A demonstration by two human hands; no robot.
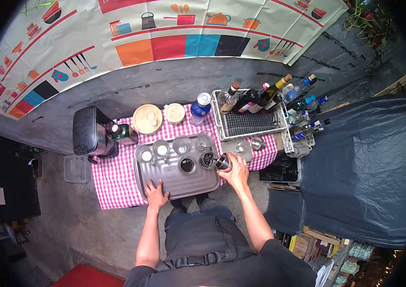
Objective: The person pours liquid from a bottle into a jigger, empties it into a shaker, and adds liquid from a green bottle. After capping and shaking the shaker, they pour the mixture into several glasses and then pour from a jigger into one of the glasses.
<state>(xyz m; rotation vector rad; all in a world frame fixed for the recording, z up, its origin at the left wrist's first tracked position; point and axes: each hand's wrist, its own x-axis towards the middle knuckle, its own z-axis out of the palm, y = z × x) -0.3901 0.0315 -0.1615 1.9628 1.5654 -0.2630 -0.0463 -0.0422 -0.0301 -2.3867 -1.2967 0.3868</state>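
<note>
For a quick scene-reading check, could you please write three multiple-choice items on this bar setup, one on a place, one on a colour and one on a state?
1. Where does the left hand rest?
A. on the near edge of the metal tray
B. on the wire rack
C. on the blue-capped bottle

2. What colours is the checked cloth under the tray?
A. blue and yellow
B. red and white
C. green and black

3. How is the small metal cup in the right hand held?
A. upright on the cloth
B. upside down on the rack
C. tipped toward a glass on the tray

Answers: 1 A, the fingers lie spread on the tray's near rim. 2 B, the cloth shows red and white checks. 3 C, the cup's mouth leans over a glass of dark liquid.
</note>
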